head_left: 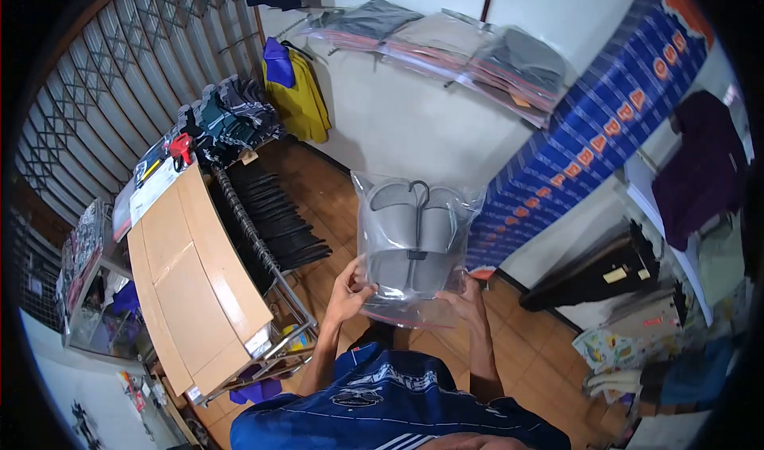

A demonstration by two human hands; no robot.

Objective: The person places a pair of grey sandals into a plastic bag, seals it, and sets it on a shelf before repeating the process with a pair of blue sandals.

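Observation:
A pair of grey slide sandals (422, 219) sits inside a clear plastic bag (362, 227), held up in front of my body. A dark hook-shaped hanger (417, 189) runs between the two sandals. My left hand (348, 295) grips the lower left edge of the bag, thumb on the front. On the other side my right hand (468, 300) pinches the lower right edge, its thumb also on top. The bag's reddish-edged end (410, 321) hangs below both hands. The fingers behind the bag are partly hidden.
Left of me, a cardboard-topped clothes rack (191, 275) carries black hangers (274, 219) and a red tape dispenser (181, 149). Bagged folded garments (442, 40) lie on a wall shelf. A blue banner (573, 148) leans at right, near hanging clothes (700, 171).

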